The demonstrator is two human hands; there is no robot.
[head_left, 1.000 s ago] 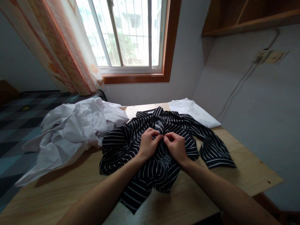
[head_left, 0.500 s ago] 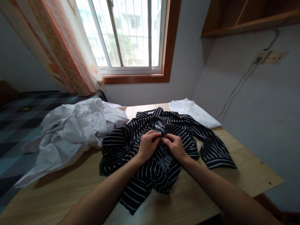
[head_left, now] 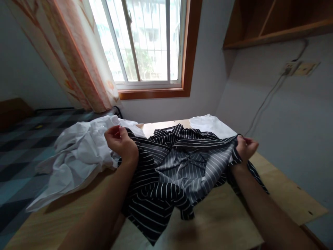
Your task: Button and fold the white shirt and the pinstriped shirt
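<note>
A black-and-white striped shirt (head_left: 187, 166) lies at the middle of the wooden table (head_left: 221, 215), its front pulled wide so the greyish inside shows. At its ten o'clock, the left hand (head_left: 119, 140) has thumb and fingers pinched on one front edge; toward two o'clock, the right hand (head_left: 246, 147) pinches the opposite edge, lifting it (a striped fold hangs by that wrist). Inside the collar, at eleven o'clock, sits a pale patch (head_left: 170, 130), perhaps a label, too small to read. A small yellow mark (head_left: 39, 126) on the checked bedding (head_left: 15, 166), far off at ten o'clock, is likewise too blurred to tell as lettering. A rumpled white garment (head_left: 85, 149) is heaped at nine o'clock, a white cloth (head_left: 212, 125) lies flat at one, and the wall socket (head_left: 290, 68), cord plugged in, is up at two.
</note>
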